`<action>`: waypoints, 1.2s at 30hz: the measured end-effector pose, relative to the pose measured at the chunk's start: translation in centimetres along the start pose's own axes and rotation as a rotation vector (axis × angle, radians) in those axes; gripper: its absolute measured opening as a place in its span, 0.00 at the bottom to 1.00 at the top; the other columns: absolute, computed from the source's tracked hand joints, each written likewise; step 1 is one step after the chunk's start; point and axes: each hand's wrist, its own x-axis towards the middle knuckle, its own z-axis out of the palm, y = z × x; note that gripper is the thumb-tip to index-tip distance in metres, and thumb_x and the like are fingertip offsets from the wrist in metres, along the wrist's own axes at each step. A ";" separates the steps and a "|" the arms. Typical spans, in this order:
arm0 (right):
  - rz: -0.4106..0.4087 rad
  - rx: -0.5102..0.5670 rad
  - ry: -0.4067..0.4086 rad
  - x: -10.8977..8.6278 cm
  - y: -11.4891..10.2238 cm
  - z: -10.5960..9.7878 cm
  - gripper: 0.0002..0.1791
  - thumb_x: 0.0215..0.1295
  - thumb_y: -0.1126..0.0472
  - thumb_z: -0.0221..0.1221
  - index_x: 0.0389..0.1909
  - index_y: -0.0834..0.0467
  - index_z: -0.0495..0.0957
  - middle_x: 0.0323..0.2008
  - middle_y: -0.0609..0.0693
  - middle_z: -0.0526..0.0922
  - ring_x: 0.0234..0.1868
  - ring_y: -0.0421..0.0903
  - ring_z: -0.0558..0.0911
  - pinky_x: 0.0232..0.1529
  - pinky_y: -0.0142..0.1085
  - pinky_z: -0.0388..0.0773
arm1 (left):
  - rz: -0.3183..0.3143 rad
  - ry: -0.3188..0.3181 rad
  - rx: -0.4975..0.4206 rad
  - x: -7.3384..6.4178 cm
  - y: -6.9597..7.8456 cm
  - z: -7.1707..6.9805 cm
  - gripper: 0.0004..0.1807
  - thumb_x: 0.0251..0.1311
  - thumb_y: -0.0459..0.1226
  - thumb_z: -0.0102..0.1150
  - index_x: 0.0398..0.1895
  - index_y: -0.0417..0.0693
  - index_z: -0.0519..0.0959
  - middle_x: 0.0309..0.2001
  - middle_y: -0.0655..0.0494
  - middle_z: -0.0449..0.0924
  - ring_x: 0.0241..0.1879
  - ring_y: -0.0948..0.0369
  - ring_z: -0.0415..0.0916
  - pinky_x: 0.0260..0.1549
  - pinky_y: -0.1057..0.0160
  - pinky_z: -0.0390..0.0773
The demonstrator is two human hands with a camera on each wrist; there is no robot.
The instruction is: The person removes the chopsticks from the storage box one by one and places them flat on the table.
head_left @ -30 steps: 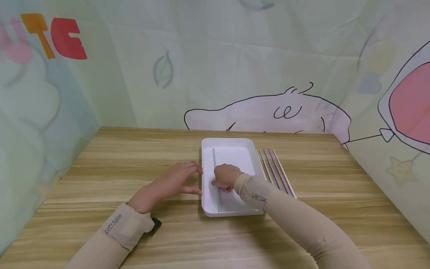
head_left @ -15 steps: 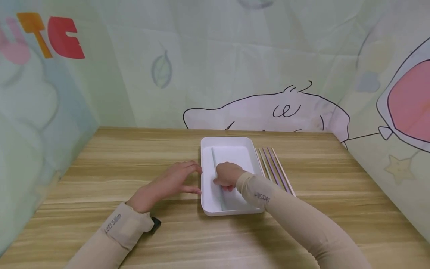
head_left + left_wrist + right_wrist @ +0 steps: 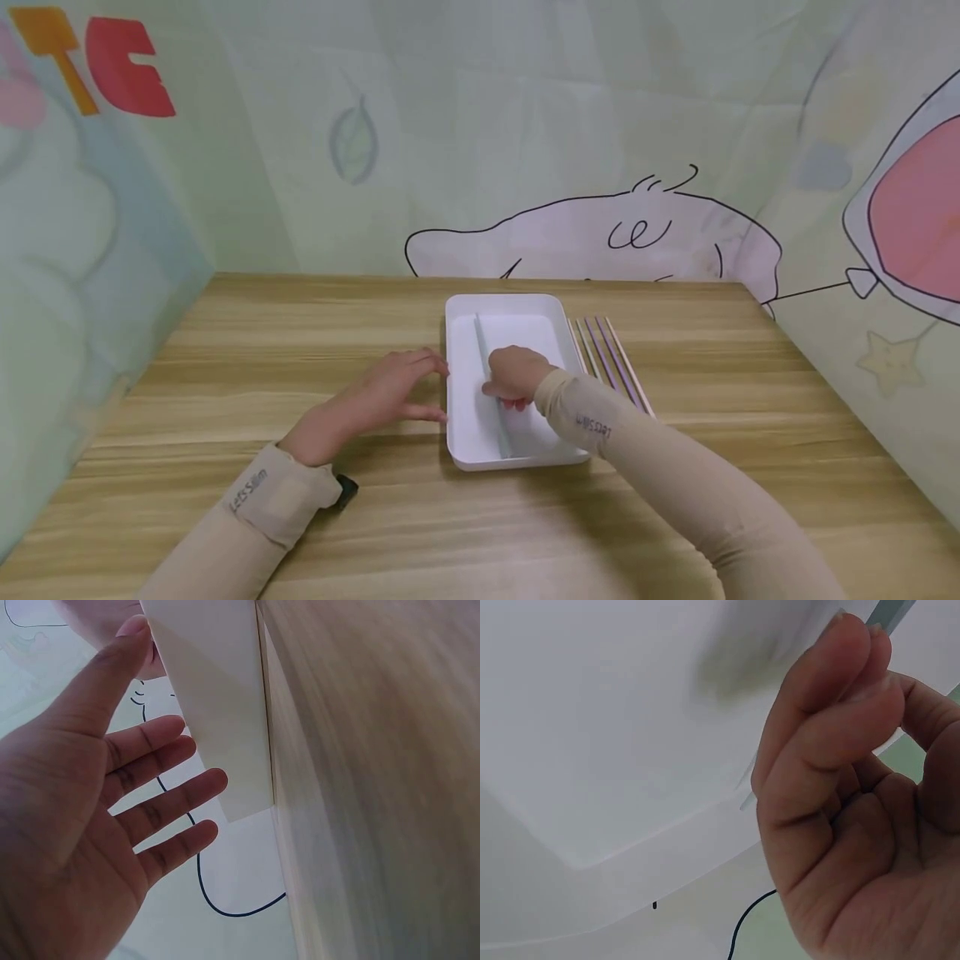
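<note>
A white tray (image 3: 468, 462) lies on the wooden table, and a pale green chopstick (image 3: 502, 433) runs lengthwise inside it, slightly slanted. My right hand (image 3: 516, 375) reaches into the tray and pinches the chopstick around its middle. In the right wrist view, the fingers of the right hand (image 3: 802, 802) are curled, and the chopstick (image 3: 892, 613) shows beyond the fingertips. Beside the tray's left wall is my left hand (image 3: 378, 393), thumb and fingers spread. The left wrist view has that hand (image 3: 82, 802) with its fingertips at the tray's side wall (image 3: 217, 712), holding nothing.
Several thin chopsticks (image 3: 618, 367) in cream, green and purple lie side by side just right of the tray, partly hidden by the right sleeve (image 3: 600, 417). A printed cloth (image 3: 480, 167) stands behind the table (image 3: 300, 333) and along both sides.
The near end of the pale green chopstick has swung right within the tray, and my right hand has shifted slightly right with it. My left hand stays by the tray's left wall. The head view tilts a little.
</note>
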 end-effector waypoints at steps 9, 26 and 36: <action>0.033 0.009 -0.007 -0.2 0.6 -0.8 0.16 0.68 0.53 0.55 0.22 0.56 0.74 0.13 0.46 0.77 0.13 0.39 0.74 0.16 0.29 0.69 | 0.004 0.010 0.002 0.1 -0.1 -0.1 0.30 0.48 0.50 0.70 0.50 0.41 0.76 0.54 0.47 0.79 0.56 0.50 0.76 0.58 0.47 0.74; 0.071 -0.006 -0.012 -0.7 2.3 -1.4 0.21 0.69 0.53 0.54 0.16 0.56 0.74 0.14 0.46 0.77 0.13 0.39 0.74 0.15 0.28 0.68 | 0.012 0.003 0.005 0.1 -0.3 0.2 0.30 0.48 0.50 0.70 0.50 0.41 0.77 0.54 0.47 0.79 0.55 0.50 0.76 0.57 0.48 0.75; 0.069 0.023 0.004 -1.0 3.9 -1.7 0.21 0.68 0.55 0.54 0.14 0.56 0.73 0.13 0.46 0.77 0.13 0.40 0.73 0.14 0.27 0.67 | 0.002 0.003 0.018 0.1 -0.3 0.2 0.30 0.48 0.50 0.71 0.49 0.40 0.77 0.54 0.47 0.79 0.55 0.50 0.76 0.57 0.48 0.75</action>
